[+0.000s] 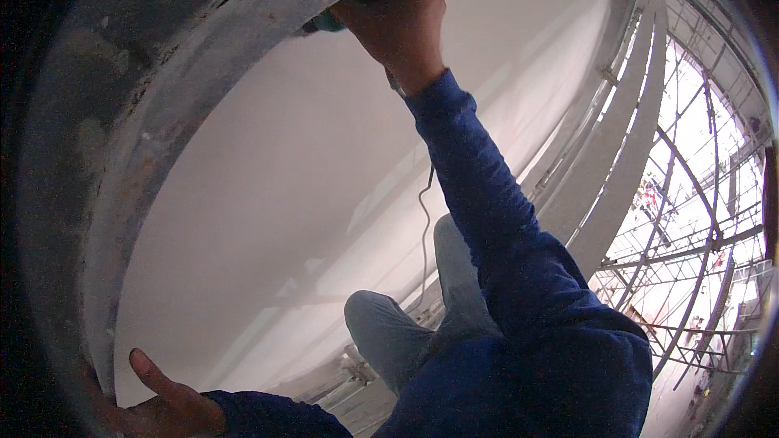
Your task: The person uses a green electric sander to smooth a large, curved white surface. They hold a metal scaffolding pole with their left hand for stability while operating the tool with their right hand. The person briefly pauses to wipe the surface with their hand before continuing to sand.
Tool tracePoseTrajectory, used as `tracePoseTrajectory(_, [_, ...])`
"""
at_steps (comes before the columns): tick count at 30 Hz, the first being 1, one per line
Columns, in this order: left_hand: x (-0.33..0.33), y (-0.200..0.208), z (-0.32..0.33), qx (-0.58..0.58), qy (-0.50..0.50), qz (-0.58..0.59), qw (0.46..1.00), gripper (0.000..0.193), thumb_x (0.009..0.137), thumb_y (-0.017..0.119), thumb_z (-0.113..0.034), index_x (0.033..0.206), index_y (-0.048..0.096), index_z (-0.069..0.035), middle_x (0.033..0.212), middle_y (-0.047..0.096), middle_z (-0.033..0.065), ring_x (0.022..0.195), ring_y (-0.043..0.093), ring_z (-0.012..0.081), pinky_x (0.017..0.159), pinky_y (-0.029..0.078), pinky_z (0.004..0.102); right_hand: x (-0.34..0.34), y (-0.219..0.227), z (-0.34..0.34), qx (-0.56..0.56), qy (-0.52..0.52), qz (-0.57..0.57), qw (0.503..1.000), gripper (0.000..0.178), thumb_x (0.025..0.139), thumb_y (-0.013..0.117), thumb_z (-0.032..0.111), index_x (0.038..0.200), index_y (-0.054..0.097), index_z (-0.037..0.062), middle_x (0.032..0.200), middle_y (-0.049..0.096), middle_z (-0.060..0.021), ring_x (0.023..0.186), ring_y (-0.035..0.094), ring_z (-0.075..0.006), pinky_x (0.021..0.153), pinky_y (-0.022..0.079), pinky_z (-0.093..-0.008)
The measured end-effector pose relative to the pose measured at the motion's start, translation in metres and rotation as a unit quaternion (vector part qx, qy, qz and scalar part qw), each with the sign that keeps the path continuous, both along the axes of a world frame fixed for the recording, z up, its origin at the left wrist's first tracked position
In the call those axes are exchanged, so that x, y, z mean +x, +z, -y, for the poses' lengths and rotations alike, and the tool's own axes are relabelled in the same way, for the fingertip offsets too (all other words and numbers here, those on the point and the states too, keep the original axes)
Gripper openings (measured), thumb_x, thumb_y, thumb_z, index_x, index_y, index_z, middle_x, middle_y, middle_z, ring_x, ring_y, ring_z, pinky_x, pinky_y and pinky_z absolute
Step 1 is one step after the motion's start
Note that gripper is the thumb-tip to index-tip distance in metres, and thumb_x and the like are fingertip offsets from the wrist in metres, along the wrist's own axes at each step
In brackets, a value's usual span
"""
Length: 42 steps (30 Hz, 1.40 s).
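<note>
My right hand (pixel 398 20) is raised at the top of the view, its fingers closed around a power tool with a dark and teal body (pixel 328 22). Most of the tool is hidden behind the hand and the beam, so its exact kind does not show. It is held against or close to the edge of a grey curved-looking beam (pixel 187 73). Low on the left, my left hand (pixel 166 410) rests by the beam's lower end with the thumb spread away. Its fingertips are dim against the dark edge.
A thin cable (pixel 425 211) hangs behind my right sleeve. Beyond the beam spreads a pale, smooth surface (pixel 268 195). Long planks (pixel 621 138) and a lattice of scaffold poles (pixel 690 195) stand on the right, with a bright drop behind them. My bent knees (pixel 377 328) are below.
</note>
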<state>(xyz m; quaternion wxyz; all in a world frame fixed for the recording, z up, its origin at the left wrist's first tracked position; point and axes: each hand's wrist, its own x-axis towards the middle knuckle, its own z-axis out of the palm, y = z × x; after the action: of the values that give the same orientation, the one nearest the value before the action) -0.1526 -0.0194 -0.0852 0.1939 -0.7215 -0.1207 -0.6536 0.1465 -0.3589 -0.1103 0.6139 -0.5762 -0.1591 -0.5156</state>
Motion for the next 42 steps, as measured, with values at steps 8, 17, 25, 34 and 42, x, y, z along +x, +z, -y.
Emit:
tracePoseTrajectory(8, [0.008, 0.004, 0.015, 0.037, -0.085, 0.004, 0.996, 0.059, 0.081, 0.077, -0.040, 0.123, 0.058, -0.003, 0.125, 0.059, 0.0167, 0.119, 0.053, 0.0307, 0.105, 0.040, 0.0436, 0.009, 0.005, -0.040, -0.080, -0.130, 0.063, 0.986, 0.074, 0.064, 0.085, 0.032, 0.118, 0.045, 0.0015, 0.101, 0.057, -0.0214, 0.083, 0.065, -0.0372, 0.068, 0.056, -0.0454])
tracePoseTrajectory(17, [0.007, 0.003, 0.023, 0.073, -0.033, -0.028, 0.996, 0.056, 0.088, 0.068, -0.039, 0.129, 0.050, -0.005, 0.128, 0.056, 0.0158, 0.123, 0.053, 0.0294, 0.108, 0.042, 0.0490, -0.031, -0.004, -0.120, -0.159, -0.078, 0.057, 0.983, 0.072, 0.070, 0.076, 0.023, 0.125, 0.039, -0.0048, 0.107, 0.048, -0.0273, 0.082, 0.060, -0.0412, 0.063, 0.055, -0.0492])
tracePoseTrajectory(25, [0.002, 0.002, 0.011, -0.005, -0.049, 0.011, 0.999, 0.060, 0.085, 0.073, -0.041, 0.127, 0.055, -0.002, 0.129, 0.056, 0.0178, 0.122, 0.052, 0.0298, 0.106, 0.040, 0.0432, -0.010, 0.014, -0.039, -0.120, -0.112, -0.002, 0.986, 0.072, 0.073, 0.077, 0.031, 0.124, 0.039, -0.0036, 0.110, 0.049, -0.0266, 0.088, 0.062, -0.0409, 0.069, 0.057, -0.0481])
tracePoseTrajectory(34, [-0.001, 0.004, -0.013, -0.001, 0.027, 0.037, 0.999, 0.072, 0.081, 0.074, -0.049, 0.128, 0.053, 0.002, 0.128, 0.055, 0.0221, 0.122, 0.051, 0.0338, 0.108, 0.038, 0.0452, 0.042, 0.036, 0.070, 0.001, -0.138, -0.054, 0.989, 0.060, 0.073, 0.079, 0.031, 0.117, 0.051, 0.0020, 0.105, 0.066, -0.0219, 0.102, 0.065, -0.0372, 0.082, 0.054, -0.0435])
tracePoseTrajectory(42, [-0.006, 0.006, -0.038, 0.057, 0.096, 0.045, 0.993, 0.072, 0.078, 0.077, -0.048, 0.126, 0.055, 0.001, 0.125, 0.060, 0.0197, 0.113, 0.059, 0.0332, 0.098, 0.049, 0.0409, 0.091, 0.036, 0.156, 0.057, -0.153, -0.141, 0.976, 0.047, 0.070, 0.078, 0.035, 0.096, 0.063, -0.0009, 0.098, 0.071, -0.0178, 0.094, 0.069, -0.0299, 0.079, 0.053, -0.0396])
